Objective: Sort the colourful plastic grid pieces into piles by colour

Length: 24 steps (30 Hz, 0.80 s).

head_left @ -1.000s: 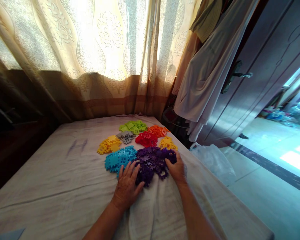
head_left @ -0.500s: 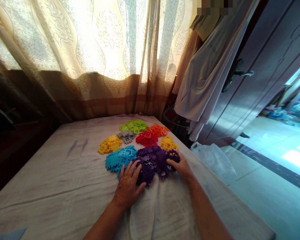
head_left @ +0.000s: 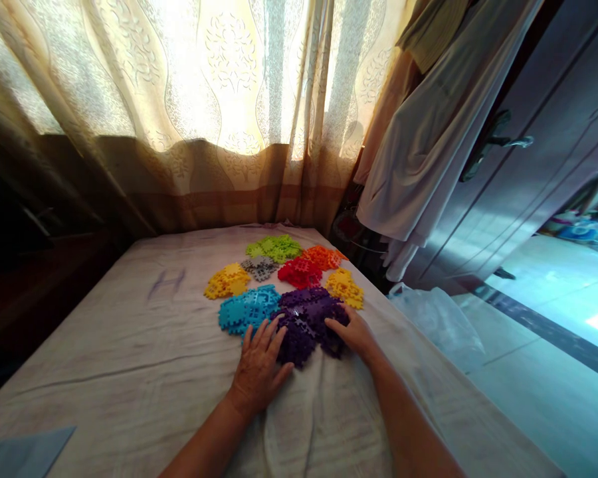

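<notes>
A heap of purple interlocking plastic pieces (head_left: 306, 315) lies on the cloth-covered surface between my hands. My left hand (head_left: 259, 362) rests open at its near left side, with spread fingertips touching purple pieces and the edge of a blue pile (head_left: 249, 309). At the heap's right edge, my right hand (head_left: 356, 332) is cupped, thumb on top and apart from the fingers. Its fingertips are partly hidden behind the pieces. Yellow pieces (head_left: 345, 288) lie just beyond that hand.
Farther back are piles of red (head_left: 299, 273), orange (head_left: 323, 257), green (head_left: 274, 248) and grey pieces (head_left: 259, 267), plus another yellow pile (head_left: 228, 280) at left. A plastic bag (head_left: 438, 318) lies on the floor at right. Curtains (head_left: 229, 166) hang behind.
My right hand has moved inward to the left, and the right side of the purple heap is more compact. My left hand stays beside the heap. The view has shifted slightly.
</notes>
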{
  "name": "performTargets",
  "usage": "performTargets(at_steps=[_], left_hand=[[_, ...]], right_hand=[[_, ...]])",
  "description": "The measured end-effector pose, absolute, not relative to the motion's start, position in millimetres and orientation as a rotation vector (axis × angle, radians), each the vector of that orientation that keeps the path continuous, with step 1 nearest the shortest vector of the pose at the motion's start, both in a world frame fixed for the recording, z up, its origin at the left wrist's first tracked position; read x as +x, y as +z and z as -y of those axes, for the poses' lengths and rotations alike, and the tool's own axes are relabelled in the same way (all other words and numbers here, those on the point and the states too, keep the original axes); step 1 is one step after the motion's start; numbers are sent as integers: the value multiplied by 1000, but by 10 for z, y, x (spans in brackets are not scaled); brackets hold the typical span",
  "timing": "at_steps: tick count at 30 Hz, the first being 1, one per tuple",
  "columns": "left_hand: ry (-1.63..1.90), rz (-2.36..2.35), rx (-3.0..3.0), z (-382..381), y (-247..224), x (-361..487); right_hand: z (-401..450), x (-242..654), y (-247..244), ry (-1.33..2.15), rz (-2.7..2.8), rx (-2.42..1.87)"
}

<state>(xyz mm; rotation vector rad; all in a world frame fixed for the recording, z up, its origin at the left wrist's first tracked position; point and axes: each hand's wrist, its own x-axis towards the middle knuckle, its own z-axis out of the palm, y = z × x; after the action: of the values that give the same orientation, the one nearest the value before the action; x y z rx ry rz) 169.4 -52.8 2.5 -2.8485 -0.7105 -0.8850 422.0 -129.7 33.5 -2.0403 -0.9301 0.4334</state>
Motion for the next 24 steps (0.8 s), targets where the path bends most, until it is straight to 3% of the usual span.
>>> performTargets(at_steps=[24], left_hand=[[-748, 979, -3139, 668, 112, 1661]], right_hand=[[1159, 4107, 223, 524, 867, -1907]])
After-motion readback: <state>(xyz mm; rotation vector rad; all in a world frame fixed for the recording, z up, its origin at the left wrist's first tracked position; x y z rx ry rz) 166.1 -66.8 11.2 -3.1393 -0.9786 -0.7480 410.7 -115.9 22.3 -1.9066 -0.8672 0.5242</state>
